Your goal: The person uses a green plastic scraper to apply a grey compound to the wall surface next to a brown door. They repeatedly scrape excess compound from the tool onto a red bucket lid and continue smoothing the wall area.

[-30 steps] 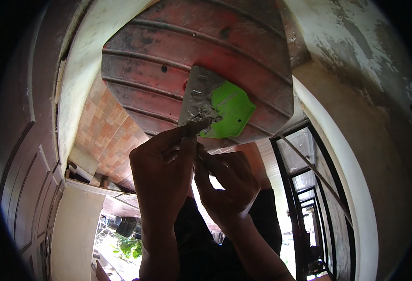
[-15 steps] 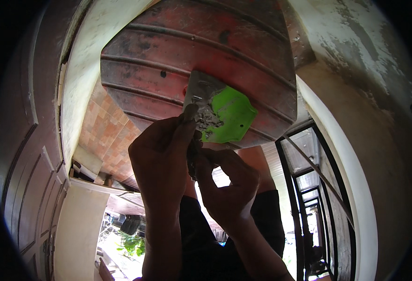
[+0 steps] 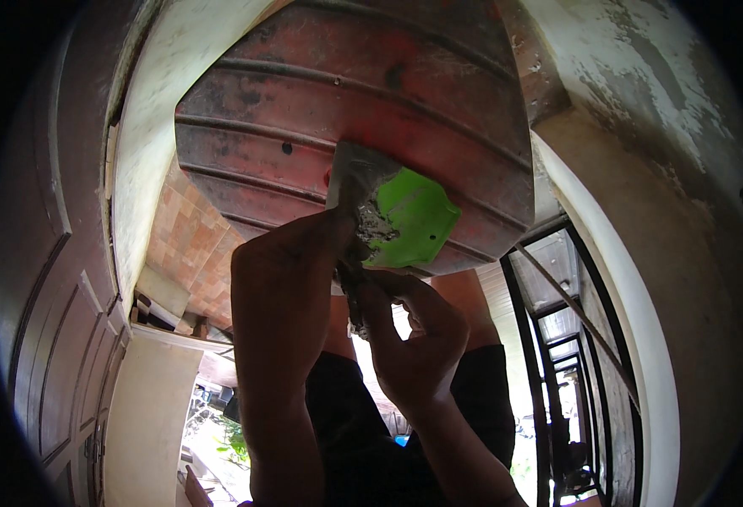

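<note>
A green plate (image 3: pixel 420 221), flat and angular with a small hole, lies on a red ridged board (image 3: pixel 304 101). Grey, clumpy paste (image 3: pixel 375 221) coats its left part. My left hand (image 3: pixel 291 262) is closed at the plate's left edge, fingertips dark against the paste; what they pinch is hidden. Just below, my right hand (image 3: pixel 414 338) pinches a dark, narrow, paste-smeared piece (image 3: pixel 353 296) between thumb and fingers. Its upper end reaches up toward my left fingers, and its kind cannot be made out.
My knees in black shorts (image 3: pixel 483 397) are beneath the board. A brown panelled door (image 3: pixel 59 338) stands left, beside tiled floor (image 3: pixel 187 224). On the right are a dark-framed window (image 3: pixel 570 338) and a wall with patchy plaster (image 3: pixel 642 84).
My left fingers have tipped forward over the paste, and the left wrist has shifted slightly left. The right hand has dropped a little with the dark piece. In the picture, the plate sits slightly lower.
</note>
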Tool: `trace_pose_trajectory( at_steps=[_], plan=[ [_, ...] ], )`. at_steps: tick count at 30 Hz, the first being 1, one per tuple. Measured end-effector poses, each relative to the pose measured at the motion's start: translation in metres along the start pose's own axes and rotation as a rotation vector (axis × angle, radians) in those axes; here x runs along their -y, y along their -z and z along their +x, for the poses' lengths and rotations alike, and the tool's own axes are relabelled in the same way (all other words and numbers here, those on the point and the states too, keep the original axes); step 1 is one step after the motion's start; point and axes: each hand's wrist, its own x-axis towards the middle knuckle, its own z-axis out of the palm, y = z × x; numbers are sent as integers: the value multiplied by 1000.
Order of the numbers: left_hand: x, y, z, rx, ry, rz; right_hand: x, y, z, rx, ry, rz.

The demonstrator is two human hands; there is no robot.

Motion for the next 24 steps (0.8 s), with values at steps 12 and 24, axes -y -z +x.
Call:
trace_pose_trajectory(
  at_steps=[12, 24],
  plan=[
    [12, 7, 6, -5, 33, -149, 9, -8, -2, 7, -178, 184],
    [26, 10, 10, -22, -16, -71, 9, -17, -10, 3, -252, 127]
  ],
)
